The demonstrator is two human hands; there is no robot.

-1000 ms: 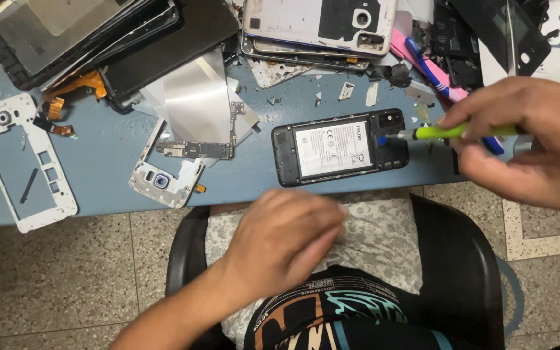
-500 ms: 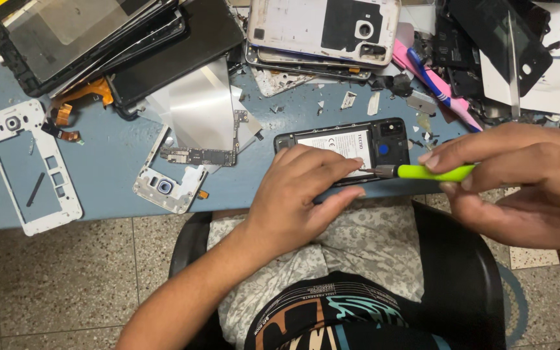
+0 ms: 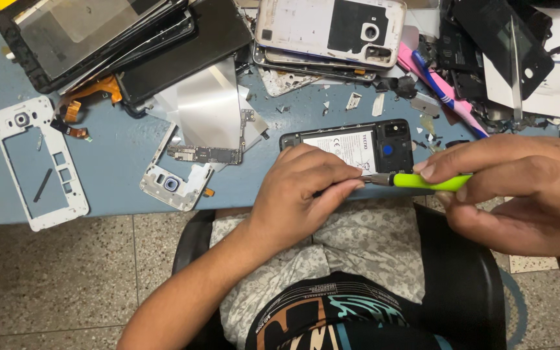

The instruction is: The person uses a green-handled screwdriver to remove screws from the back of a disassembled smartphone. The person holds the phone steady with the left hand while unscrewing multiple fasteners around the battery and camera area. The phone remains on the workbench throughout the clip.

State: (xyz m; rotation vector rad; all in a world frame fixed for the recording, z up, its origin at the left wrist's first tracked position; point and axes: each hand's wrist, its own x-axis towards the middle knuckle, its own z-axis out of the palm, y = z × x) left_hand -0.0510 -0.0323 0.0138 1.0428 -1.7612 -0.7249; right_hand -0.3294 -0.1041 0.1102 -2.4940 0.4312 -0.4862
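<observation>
A view from above of a person seated at a blue table [image 3: 118, 162] strewn with dismantled phone parts. Near the table's front edge lies an opened black phone [image 3: 364, 146], its back removed so that the battery with a white label shows. The left hand [image 3: 296, 194] rests on the phone's lower left part, fingers curled down and pinching at its near edge, holding it steady. A second ago this hand hung below the table edge, over the lap, touching nothing; half a second ago it had come up onto the phone, and now it is settled there with a firmer pinch.

The right hand [image 3: 526, 188] grips a lime-green screwdriver [image 3: 422, 181] between thumb and fingertips, held almost level. Its metal tip now meets the left fingertips at the phone's near edge — earlier the tool sat farther right, at the phone's upper right corner. So the work has shifted from one-handed poking to a braced, two-handed effort at the phone's near edge.

Around them: a white phone frame [image 3: 37, 162] at the far left, a smaller silver frame with a circuit board [image 3: 189, 168], a stack of dark screens [image 3: 111, 39] at the top left, a pale rear housing [image 3: 332, 29] top centre, and a pink and blue tool [image 3: 442, 94] among black fragments to the right.
</observation>
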